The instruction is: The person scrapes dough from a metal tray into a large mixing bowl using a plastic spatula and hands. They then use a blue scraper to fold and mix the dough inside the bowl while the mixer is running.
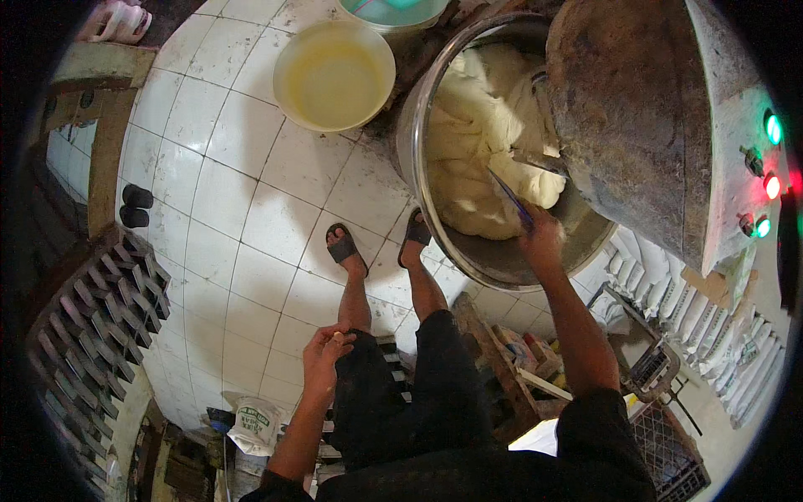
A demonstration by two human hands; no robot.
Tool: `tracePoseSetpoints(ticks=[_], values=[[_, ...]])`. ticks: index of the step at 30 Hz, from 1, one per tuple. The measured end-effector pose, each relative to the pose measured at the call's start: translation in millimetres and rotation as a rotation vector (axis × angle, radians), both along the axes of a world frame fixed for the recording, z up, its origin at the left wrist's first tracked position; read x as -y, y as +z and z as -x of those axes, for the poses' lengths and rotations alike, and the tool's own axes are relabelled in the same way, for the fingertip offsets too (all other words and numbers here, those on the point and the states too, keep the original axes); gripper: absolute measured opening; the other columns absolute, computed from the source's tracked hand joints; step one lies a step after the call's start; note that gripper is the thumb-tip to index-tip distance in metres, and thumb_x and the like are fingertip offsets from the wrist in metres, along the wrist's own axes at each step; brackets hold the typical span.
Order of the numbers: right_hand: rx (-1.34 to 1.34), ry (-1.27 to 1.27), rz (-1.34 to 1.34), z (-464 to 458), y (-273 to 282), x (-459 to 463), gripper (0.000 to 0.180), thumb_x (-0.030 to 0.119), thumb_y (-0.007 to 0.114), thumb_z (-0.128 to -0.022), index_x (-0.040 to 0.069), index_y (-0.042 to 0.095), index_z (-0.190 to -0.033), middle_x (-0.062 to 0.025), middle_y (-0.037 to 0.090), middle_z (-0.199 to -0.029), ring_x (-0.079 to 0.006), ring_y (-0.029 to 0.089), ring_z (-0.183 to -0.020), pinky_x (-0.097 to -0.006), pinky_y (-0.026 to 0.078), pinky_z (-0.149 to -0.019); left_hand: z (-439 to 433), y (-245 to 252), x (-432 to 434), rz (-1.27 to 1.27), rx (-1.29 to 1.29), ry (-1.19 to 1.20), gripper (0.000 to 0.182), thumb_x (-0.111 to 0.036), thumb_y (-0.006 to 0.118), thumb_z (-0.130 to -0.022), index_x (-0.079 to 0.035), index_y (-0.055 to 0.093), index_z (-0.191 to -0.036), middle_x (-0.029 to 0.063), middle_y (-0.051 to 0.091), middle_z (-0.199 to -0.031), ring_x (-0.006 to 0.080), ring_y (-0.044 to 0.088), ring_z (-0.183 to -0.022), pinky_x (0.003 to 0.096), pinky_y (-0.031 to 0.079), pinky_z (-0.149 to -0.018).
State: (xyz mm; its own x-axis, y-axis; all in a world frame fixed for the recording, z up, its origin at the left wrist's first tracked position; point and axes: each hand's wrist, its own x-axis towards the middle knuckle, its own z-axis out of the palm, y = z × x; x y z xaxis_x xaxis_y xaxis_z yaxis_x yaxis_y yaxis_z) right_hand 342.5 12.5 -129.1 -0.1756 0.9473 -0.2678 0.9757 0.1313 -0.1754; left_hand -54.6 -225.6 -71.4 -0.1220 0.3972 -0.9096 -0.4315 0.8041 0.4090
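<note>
My right hand reaches over the rim of a large metal mixer bowl, shut on a knife-like tool with a bluish-purple handle. The tool's narrow end meets the pale dough heaped inside; whether it cuts in is not clear. Close to that tip, a metal mixer arm sits among the dough. The mixer's worn, stained head hangs over the bowl's right side and hides part of it. Lower down, in front of my thigh, my left hand pinches a small pale piece, possibly dough.
A tub of yellowish liquid and a teal-lined tub stand left of the mixer. Lit indicators glow on its panel. Printed sacks line the right; a slatted rack stands left. A wooden bin adjoins my leg.
</note>
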Motion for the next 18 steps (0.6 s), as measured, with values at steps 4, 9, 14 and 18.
tracePoseSetpoints(ticks=[4,9,14,18], values=[[-0.095,-0.021,-0.299,-36,13,-22,0.051,0.006,0.066,-0.078,0.008,0.067,-0.129,-0.0186,0.073,-0.103,-0.0379,0.072,-0.089,-0.0521,0.058,-0.081,-14,-1,-3,0.033,-0.023,-0.005,0.039,-0.031,0.06,-0.103,0.003,0.06,-0.122,0.0165,0.066,-0.127,0.0239,0.067,-0.108,0.0389,0.052,-0.095],[0.089,0.029,-0.059,22,-35,-37,0.044,0.005,0.063,-0.081,0.007,0.069,-0.125,-0.0186,0.073,-0.103,-0.0406,0.071,-0.09,-0.0494,0.057,-0.086,-37,-10,-9,0.029,0.017,0.012,0.037,-0.03,0.061,-0.104,0.002,0.062,-0.121,0.0124,0.066,-0.121,0.0226,0.067,-0.11,0.0381,0.053,-0.095],[-0.19,-0.007,-0.135,-45,31,-8,0.047,0.011,0.065,-0.083,0.013,0.068,-0.13,-0.0223,0.071,-0.118,-0.0396,0.071,-0.102,-0.0486,0.057,-0.089,-45,15,-17,0.002,0.002,0.048,0.037,-0.03,0.062,-0.104,0.002,0.061,-0.121,0.0117,0.066,-0.12,0.0226,0.067,-0.11,0.0382,0.052,-0.096],[0.124,-0.049,-0.014,-63,-48,-21,0.052,0.016,0.071,-0.083,0.014,0.064,-0.135,-0.0196,0.07,-0.122,-0.0398,0.069,-0.105,-0.0502,0.057,-0.088,-54,-6,-28,0.04,0.043,0.056,0.036,-0.03,0.063,-0.104,0.001,0.061,-0.122,0.0122,0.067,-0.12,0.0224,0.066,-0.11,0.0381,0.052,-0.096]])
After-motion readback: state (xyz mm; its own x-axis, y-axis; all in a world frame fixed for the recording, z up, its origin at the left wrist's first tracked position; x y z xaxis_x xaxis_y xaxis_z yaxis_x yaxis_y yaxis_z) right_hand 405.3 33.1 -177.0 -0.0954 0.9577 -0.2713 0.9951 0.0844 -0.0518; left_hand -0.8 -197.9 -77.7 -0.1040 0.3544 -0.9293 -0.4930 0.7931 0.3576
